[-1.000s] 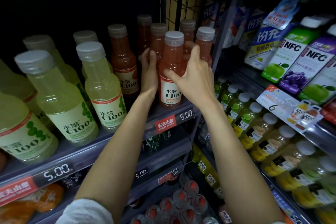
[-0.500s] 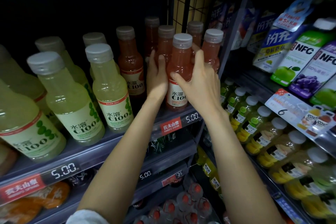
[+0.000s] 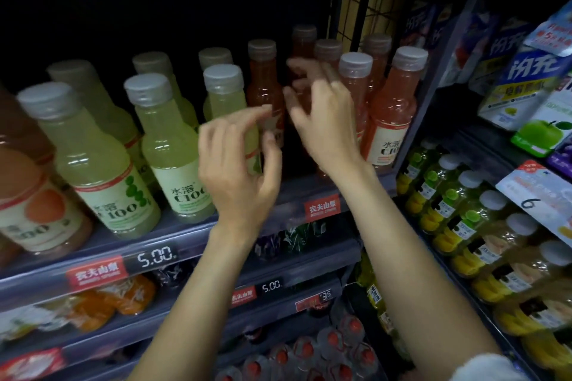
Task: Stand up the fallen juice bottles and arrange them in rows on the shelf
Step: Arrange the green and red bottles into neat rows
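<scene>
Two bare hands hover in front of the shelf (image 3: 198, 235), neither holding anything. The left hand (image 3: 238, 161) sits at about 6 o'clock from the pale green bottle (image 3: 227, 102) in the middle of the row, its grip loosely apart: forefinger and thumb curl toward each other with a gap between them, and the other fingers are relaxed. Whether the fingertips brush the red bottle (image 3: 266, 86) just behind them cannot be told, since the picture is blurred there. The right hand (image 3: 325, 120) reaches in at 3 o'clock from the left, fingers spread and bent, its grip open wide among the red juice bottles; the blur hides any touch. At 3 o'clock from that hand stand two upright pink-red bottles, one with a clear cap (image 3: 356, 83) partly hidden by the wrist, and one at the end of the row (image 3: 393, 111). More red bottles stand behind them. At 9 o'clock from the left hand, yellow-green bottles (image 3: 93, 151) stand upright in rows, with an orange bottle (image 3: 28, 192) at the far left edge.
</scene>
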A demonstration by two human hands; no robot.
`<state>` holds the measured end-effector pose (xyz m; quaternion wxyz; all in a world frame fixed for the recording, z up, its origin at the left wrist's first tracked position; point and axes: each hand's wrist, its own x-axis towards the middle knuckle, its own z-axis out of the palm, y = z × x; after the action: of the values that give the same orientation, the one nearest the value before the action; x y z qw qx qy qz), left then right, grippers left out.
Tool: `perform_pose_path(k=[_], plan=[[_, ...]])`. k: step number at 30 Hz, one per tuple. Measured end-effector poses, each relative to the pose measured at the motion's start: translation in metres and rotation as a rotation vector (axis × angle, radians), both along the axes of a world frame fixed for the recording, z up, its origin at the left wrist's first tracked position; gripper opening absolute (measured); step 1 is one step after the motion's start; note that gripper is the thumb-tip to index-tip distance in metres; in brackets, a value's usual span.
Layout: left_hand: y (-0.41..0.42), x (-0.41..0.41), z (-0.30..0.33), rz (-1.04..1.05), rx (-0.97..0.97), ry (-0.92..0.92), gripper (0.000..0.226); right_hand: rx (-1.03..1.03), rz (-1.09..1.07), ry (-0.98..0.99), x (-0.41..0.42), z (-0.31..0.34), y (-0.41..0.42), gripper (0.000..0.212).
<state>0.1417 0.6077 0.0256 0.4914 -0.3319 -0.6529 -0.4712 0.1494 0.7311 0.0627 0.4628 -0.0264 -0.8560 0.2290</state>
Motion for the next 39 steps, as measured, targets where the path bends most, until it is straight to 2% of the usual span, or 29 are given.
perform_pose_path(k=[2, 6, 8, 11, 14, 17, 19, 22, 26, 28, 30, 33, 35, 39], plan=[[-0.011, -0.005, 0.003, 0.101, -0.009, -0.059, 0.025, -0.031, 0.034, -0.064, -0.024, 0.006, -0.005, 0.043], [-0.022, -0.013, 0.000, 0.152, -0.115, -0.248, 0.049, -0.256, 0.003, -0.266, -0.069, 0.012, -0.009, 0.064], [-0.024, -0.016, -0.004, 0.183, -0.173, -0.285, 0.056, -0.311, 0.014, -0.262, -0.080, 0.010, -0.009, 0.060], [-0.026, -0.015, -0.005, 0.188, -0.222, -0.306, 0.059, -0.253, -0.037, -0.331, -0.075, 0.004, -0.008, 0.043], [-0.027, -0.015, -0.005, 0.173, -0.229, -0.290, 0.058, -0.280, 0.034, -0.198, -0.045, -0.004, -0.013, 0.044], [-0.025, -0.010, -0.008, 0.134, -0.152, -0.272, 0.051, -0.305, 0.016, -0.047, -0.007, -0.017, -0.022, 0.053], [-0.023, -0.002, -0.009, 0.100, -0.073, -0.174, 0.040, -0.352, 0.020, 0.030, 0.020, -0.019, -0.026, 0.054], [-0.011, 0.008, -0.005, -0.071, -0.033, -0.039, 0.026, -0.361, -0.006, 0.174, 0.059, -0.013, -0.021, 0.055], [0.019, 0.010, 0.008, -0.350, -0.011, -0.182, 0.023, -0.472, 0.062, 0.256, 0.097, -0.003, -0.002, 0.051], [0.041, 0.001, 0.009, -0.371, -0.015, -0.318, 0.027, -0.514, 0.099, 0.221, 0.106, -0.007, 0.010, 0.047], [0.066, -0.018, 0.010, -0.326, -0.050, -0.475, 0.037, -0.536, 0.113, 0.185, 0.114, -0.015, 0.018, 0.049], [0.096, -0.054, 0.019, -0.141, -0.075, -0.660, 0.042, -0.545, 0.113, 0.152, 0.122, -0.025, 0.026, 0.052], [0.107, -0.073, 0.028, -0.018, -0.116, -0.635, 0.043, -0.540, 0.107, 0.141, 0.127, -0.030, 0.032, 0.053], [0.117, -0.100, 0.029, 0.103, -0.269, -0.451, 0.042, -0.506, 0.092, 0.129, 0.129, -0.039, 0.041, 0.053]])
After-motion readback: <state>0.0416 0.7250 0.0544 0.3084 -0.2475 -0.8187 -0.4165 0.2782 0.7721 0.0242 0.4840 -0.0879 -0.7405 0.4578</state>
